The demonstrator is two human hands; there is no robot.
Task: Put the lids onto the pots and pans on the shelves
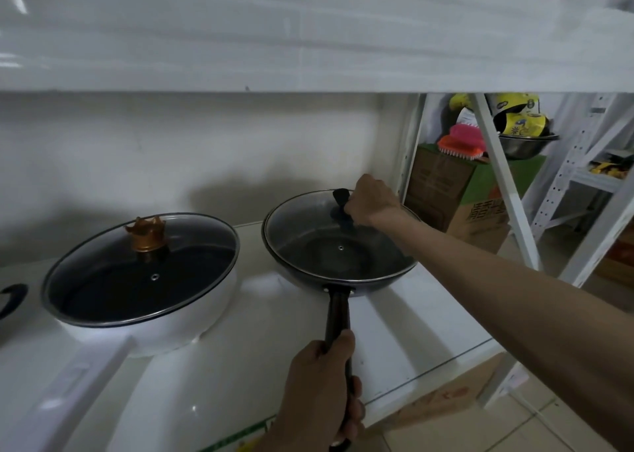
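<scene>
A dark wok-style pan [343,280] stands on the white shelf [404,341], right of centre. A glass lid [308,232] lies on its rim. My right hand [372,199] is closed around the lid's black knob [340,196] at the far side. My left hand [322,386] grips the pan's long dark handle [338,317] near the shelf's front edge. To the left sits a white pan [178,317] with a glass lid [144,269] on it, topped by a gold crown-shaped knob [147,233].
A white shelf board [308,39] hangs low overhead. At the far left edge part of a black handle [10,297] shows. Behind the rack's white diagonal brace [504,183] are a green-and-brown carton [459,190], pink brushes [463,141] and a steel bowl [525,144].
</scene>
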